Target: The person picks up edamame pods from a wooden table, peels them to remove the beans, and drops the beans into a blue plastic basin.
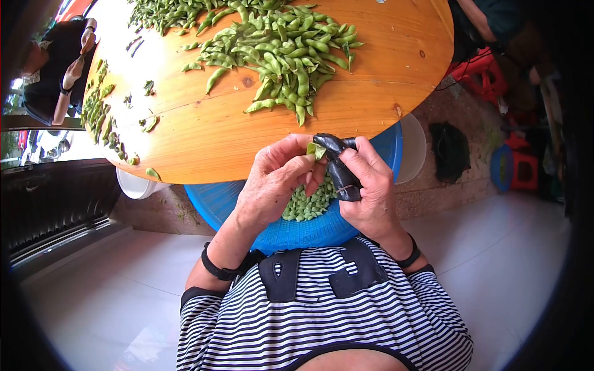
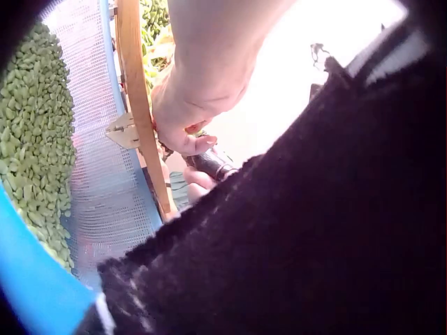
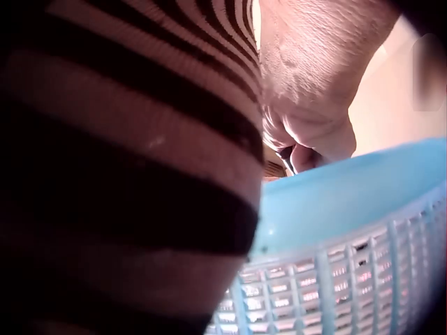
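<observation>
Currently, the hands (image 1: 263,179) hold a green pod (image 1: 316,150) and black object (image 1: 341,176), partly hiding beans (image 1: 306,207) in the blue basket (image 1: 297,236).

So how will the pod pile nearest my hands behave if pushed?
The pod pile will probably spread and tumble apart, being loosely heaped. Single pods look curved and lumpy, so they'd likely slide across the table rather than roll.

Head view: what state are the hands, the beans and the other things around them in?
Left hand: fingers curled, pinching
Green pod: pinched by the left hand; opened or not, cannot tell
Right hand: curled round the black object
Black object: held
Heaped pods: green, piled loosely on the table
Shelled beans: loose, out of their pods
Blue basket: upright, holding shelled beans
</observation>
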The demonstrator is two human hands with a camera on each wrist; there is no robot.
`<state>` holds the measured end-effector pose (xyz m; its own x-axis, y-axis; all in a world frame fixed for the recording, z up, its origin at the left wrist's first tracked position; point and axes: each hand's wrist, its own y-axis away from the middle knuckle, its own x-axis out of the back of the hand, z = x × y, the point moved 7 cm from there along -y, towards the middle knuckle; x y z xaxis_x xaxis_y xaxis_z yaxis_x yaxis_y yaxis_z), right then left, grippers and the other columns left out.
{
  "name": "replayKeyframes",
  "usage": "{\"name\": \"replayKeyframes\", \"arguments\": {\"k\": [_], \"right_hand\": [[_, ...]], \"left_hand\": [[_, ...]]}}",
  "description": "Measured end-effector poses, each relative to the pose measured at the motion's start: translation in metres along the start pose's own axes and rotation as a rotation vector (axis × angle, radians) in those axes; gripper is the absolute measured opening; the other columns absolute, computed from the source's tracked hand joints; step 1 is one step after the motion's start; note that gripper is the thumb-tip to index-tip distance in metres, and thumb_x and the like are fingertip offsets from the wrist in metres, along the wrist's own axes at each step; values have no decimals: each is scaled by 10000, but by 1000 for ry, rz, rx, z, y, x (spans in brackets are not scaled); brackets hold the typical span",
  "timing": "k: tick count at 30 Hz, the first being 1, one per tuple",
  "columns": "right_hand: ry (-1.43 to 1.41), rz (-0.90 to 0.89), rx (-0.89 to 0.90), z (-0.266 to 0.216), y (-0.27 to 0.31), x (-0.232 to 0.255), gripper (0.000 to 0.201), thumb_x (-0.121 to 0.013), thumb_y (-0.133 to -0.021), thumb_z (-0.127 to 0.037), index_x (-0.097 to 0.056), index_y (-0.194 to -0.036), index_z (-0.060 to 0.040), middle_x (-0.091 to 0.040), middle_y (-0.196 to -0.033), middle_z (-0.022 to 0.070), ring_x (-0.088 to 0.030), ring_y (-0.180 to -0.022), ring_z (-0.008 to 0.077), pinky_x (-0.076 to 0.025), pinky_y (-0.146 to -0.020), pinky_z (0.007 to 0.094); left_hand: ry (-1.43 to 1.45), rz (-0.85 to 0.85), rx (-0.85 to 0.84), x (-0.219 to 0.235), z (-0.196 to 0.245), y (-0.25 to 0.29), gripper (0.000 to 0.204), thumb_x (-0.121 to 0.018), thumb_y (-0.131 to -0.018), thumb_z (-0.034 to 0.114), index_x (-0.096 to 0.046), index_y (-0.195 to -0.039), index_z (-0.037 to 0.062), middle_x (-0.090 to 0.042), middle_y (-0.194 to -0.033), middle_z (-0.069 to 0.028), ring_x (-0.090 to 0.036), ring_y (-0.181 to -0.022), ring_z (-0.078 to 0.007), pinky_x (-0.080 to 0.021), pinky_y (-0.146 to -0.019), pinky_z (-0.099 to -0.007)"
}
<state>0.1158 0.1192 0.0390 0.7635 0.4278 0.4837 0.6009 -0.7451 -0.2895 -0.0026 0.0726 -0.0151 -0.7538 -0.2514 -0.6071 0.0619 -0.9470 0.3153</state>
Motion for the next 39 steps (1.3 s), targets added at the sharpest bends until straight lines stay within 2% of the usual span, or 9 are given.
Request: {"name": "replayKeyframes", "arguments": {"k": [16,22,24,25,29,33,36,38,39], "right_hand": [[-80,-36,28,-2,0,-2,443,-540,-609,137,-599,-1035,32,-462,-846,129,-527,-707,267,-437,-607,310],[-55,138,-237,26,7,76,345,-437,-623,91,-589,-928,38,-516,-837,86,-524,-721,182,-421,-640,260],[328,131,-181,41,13,111,351,-428,-650,117,-567,-966,49,-501,-839,111,-519,-717,220,-429,-663,266],[489,116,-208,48,17,124,345,-447,-662,124,-546,-986,57,-502,-843,159,-535,-731,279,-440,-676,296],[648,93,-344,64,31,140,343,-464,-687,125,-541,-1013,53,-555,-839,222,-567,-757,343,-451,-698,334],[438,216,-267,55,27,120,358,-445,-685,109,-566,-1018,55,-613,-841,182,-602,-738,267,-462,-688,305],[92,128,-268,39,9,81,389,-426,-668,88,-599,-1014,48,-635,-837,119,-593,-723,177,-461,-665,279],[-81,40,-252,33,2,51,406,-421,-658,85,-614,-1011,32,-624,-821,105,-574,-696,166,-454,-655,260],[-147,-17,-262,28,-2,37,410,-420,-653,86,-617,-1009,34,-618,-814,100,-567,-689,160,-450,-651,250]], "left_hand": [[282,-20,-39,7,-8,4,208,-466,-881,8,-597,-1043,22,-591,-767,-46,-511,-624,-93,-382,-508,-227],[-730,-477,5,-15,10,27,218,-542,-891,54,-635,-1081,-1,-692,-909,-95,-633,-858,-152,-510,-774,-292],[-928,-357,-46,-14,37,27,199,-560,-861,-11,-663,-1028,17,-698,-926,-110,-650,-860,-171,-516,-782,-305],[-1041,-232,-364,-6,55,21,232,-575,-815,-82,-673,-999,22,-690,-896,-104,-653,-776,-197,-524,-726,-319],[-1644,238,-770,21,99,-5,235,-638,-785,-29,-650,-1013,28,-625,-883,-126,-625,-715,-276,-495,-630,-335],[-1655,194,-780,27,97,-19,192,-622,-790,-11,-656,-966,57,-588,-852,-113,-601,-733,-332,-496,-652,-410],[-1503,238,-836,24,102,-10,164,-647,-809,9,-657,-968,52,-595,-746,-90,-596,-589,-233,-481,-551,-347],[-1063,372,-186,48,81,-6,126,-665,-847,41,-654,-973,36,-592,-660,-40,-531,-479,-99,-415,-449,-255],[-662,212,-241,36,69,-3,111,-656,-883,68,-649,-985,25,-582,-632,-1,-471,-465,-20,-349,-409,-199]]}}
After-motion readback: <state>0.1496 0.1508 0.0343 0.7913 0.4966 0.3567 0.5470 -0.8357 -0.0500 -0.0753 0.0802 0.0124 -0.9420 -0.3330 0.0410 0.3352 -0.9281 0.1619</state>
